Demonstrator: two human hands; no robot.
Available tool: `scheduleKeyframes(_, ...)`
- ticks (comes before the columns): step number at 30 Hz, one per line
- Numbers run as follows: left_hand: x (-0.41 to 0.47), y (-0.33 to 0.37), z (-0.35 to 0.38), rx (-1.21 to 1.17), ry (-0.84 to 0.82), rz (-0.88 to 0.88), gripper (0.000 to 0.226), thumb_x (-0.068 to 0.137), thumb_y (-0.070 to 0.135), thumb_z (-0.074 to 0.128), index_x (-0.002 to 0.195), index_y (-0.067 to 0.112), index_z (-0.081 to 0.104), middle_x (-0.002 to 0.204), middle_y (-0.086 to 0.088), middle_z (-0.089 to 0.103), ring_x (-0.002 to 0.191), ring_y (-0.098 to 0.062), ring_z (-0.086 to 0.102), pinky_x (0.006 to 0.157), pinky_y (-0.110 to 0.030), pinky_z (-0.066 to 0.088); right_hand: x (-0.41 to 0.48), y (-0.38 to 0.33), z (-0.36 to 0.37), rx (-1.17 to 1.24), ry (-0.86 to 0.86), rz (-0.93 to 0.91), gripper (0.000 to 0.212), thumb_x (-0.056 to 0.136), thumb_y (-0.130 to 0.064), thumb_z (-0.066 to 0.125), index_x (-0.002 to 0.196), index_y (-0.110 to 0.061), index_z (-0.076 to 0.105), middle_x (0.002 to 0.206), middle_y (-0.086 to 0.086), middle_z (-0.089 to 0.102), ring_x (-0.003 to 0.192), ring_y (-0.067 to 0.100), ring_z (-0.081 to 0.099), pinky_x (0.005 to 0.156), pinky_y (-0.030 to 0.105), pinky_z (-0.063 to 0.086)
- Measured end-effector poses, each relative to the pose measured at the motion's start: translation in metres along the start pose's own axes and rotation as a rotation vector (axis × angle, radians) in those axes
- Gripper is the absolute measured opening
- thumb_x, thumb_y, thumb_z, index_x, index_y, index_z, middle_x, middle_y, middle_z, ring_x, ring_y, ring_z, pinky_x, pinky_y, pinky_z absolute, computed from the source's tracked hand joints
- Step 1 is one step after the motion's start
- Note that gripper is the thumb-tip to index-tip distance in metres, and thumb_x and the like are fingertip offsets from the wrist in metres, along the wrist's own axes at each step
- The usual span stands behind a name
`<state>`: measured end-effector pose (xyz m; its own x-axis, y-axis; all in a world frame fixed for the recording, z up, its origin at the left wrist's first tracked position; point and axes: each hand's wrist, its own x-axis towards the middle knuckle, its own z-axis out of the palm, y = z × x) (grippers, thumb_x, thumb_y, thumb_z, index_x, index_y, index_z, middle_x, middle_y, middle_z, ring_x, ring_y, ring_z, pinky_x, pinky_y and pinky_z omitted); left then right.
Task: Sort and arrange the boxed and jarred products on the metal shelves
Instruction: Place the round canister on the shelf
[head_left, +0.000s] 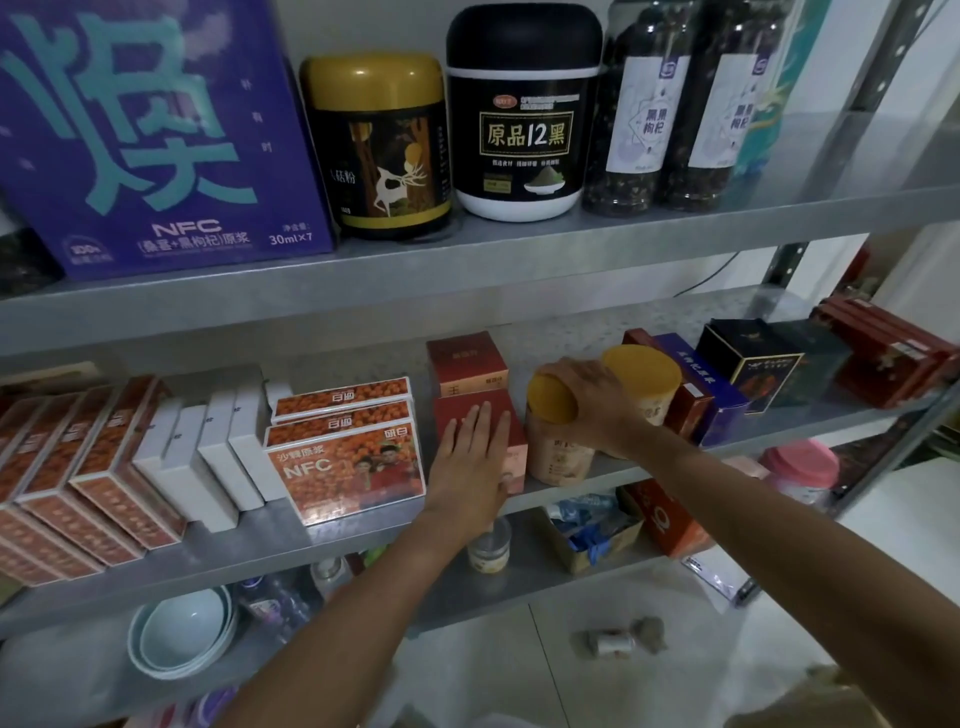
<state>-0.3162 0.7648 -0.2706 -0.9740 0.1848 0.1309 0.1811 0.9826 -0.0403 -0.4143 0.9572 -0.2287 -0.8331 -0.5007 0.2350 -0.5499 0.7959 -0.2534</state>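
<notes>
Head view: the upper shelf already looks ordered. A purple carton (156, 130) stands at ten o'clock, and a gold-lidded jar (376, 145), a black jar (522, 114) and two clear jars (644, 104) line up toward one o'clock.

On the middle shelf (260, 540), orange cartons (78, 467), white boxes (223, 441) and a stack of NFC boxes (343, 467) sit grouped at nine o'clock. The centre seems to be the part in hand. The left hand (470, 452) lies flat, fingers straight, on the front red box (517, 457). The right hand (592, 400) curls over the lid of the front yellow-lidded jar (561, 457), gripping it, just at three o'clock of that box. A second yellow-lidded jar (644, 376) stands behind.

The boxes at three o'clock lean unevenly and probably remain to be straightened.
</notes>
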Motion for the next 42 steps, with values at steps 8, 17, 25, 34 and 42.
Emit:
scheduleKeyframes(8,0.002,-0.001,0.0,-0.02,-0.023,0.001,0.084,0.096,0.045,0.05,0.155,0.015,-0.002,0.163,-0.012,-0.003,0.15,-0.027,-0.004,0.12,-0.042,-0.002,-0.037,-0.011,-0.012,0.034,0.102,-0.168,0.065,0.07,-0.048,0.08,0.124,-0.018,0.059,0.123,0.005,0.063,0.11,0.029,0.06,0.095,0.046,0.045)
scheduleKeyframes(17,0.008,-0.003,-0.035,-0.895,-0.028,-0.092,0.041,0.105,0.024,0.038,0.146,0.018,0.04,0.161,-0.003,0.019,0.149,-0.016,0.013,0.117,-0.024,0.009,-0.073,-0.03,-0.091,0.542,-0.087,0.013,0.047,0.067,-0.056,0.065,0.111,-0.054,0.049,0.108,-0.053,0.041,0.104,-0.028,0.038,0.08,0.017,0.035)
scheduleKeyframes(25,-0.027,0.047,-0.07,-2.233,-0.536,-0.364,0.059,0.087,0.061,0.036,0.108,0.02,0.074,0.114,-0.007,0.07,0.109,-0.024,0.064,0.097,-0.041,0.048,-0.063,-0.048,-0.13,0.93,-0.16,-0.013,0.047,0.072,-0.048,0.065,0.112,-0.023,0.066,0.103,-0.005,0.071,0.091,0.016,0.07,0.068,0.019,0.054)
scheduleKeyframes(34,-0.058,0.061,-0.053,-2.562,-0.821,-0.309,0.065,0.085,0.058,0.048,0.108,0.003,0.074,0.117,-0.019,0.068,0.106,-0.032,0.066,0.101,-0.045,0.044,-0.05,-0.056,-0.099,1.052,-0.165,0.419,0.053,0.065,-0.058,0.069,0.09,-0.011,0.067,0.069,0.002,0.073,0.065,0.017,0.071,0.058,0.026,0.053)
scheduleKeyframes(42,-0.057,0.061,-0.049,-2.562,-0.767,-0.472,0.067,0.086,0.059,0.056,0.121,0.003,0.067,0.126,-0.022,0.061,0.111,-0.038,0.06,0.105,-0.048,0.036,-0.058,-0.075,-0.09,1.11,0.093,0.425,0.033,0.089,-0.04,0.065,0.062,-0.022,0.067,0.053,-0.003,0.063,0.047,0.01,0.061,0.047,0.018,0.047)
